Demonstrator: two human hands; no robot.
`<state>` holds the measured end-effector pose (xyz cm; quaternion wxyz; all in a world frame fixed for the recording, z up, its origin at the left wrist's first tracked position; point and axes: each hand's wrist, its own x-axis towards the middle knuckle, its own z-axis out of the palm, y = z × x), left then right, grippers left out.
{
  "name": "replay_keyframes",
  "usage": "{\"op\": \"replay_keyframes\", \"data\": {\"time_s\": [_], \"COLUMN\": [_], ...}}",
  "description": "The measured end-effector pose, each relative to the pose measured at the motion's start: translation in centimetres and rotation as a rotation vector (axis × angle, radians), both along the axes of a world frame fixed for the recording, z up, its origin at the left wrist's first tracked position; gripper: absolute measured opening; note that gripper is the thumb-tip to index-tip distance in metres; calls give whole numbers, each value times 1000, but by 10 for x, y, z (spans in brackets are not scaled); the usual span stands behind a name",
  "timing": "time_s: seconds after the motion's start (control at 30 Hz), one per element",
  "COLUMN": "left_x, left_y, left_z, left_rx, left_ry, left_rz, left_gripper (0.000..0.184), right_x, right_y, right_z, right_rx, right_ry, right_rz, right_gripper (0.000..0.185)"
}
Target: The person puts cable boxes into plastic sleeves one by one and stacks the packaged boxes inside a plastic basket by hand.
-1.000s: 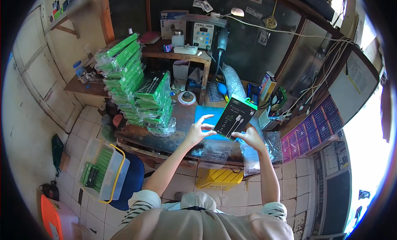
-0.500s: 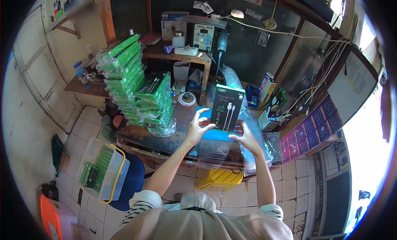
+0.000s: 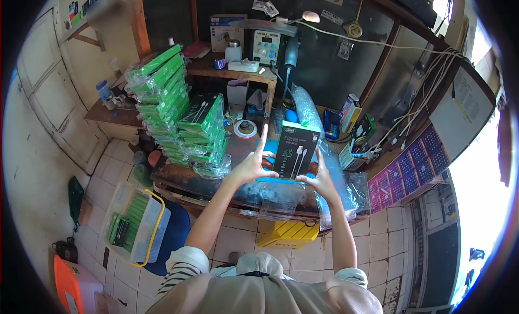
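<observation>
A black box with green edges (image 3: 296, 151) and a picture of white cables stands upright between my hands, over a blue mat (image 3: 266, 180) on the workbench. My left hand (image 3: 256, 165) holds its left side, thumb at the lower edge and index finger stretched upward. On the right side, my right hand (image 3: 320, 176) grips the box near its lower corner. To the left rise a tall stack of green boxes in clear plastic (image 3: 162, 97) and a shorter stack topped by a black box (image 3: 201, 111).
A clear bin with green boxes (image 3: 132, 222) stands at the lower left. Bubble wrap (image 3: 307, 106) lies behind the held box. A pen basket (image 3: 351, 158) is to the right, a roll of tape (image 3: 245, 129) to the left. A yellow container (image 3: 286, 234) sits under the bench.
The box has swung from a tilt to nearly upright and come slightly lower. My left hand has moved against its left side, and my right hand has closed in on its right side.
</observation>
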<state>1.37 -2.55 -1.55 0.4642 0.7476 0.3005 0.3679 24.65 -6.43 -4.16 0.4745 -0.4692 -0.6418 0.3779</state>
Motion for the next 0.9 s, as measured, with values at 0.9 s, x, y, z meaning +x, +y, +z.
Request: {"op": "replay_keyframes", "data": {"time_s": [0.9], "left_x": [-2], "left_y": [-4], "left_z": [13], "left_rx": [34], "left_ry": [88], "left_rz": [52], "left_gripper": [94], "right_x": [-6], "right_y": [-1], "right_z": [34], "right_rx": [111], "right_ry": [-223], "right_rz": [81], "right_gripper": [85]}}
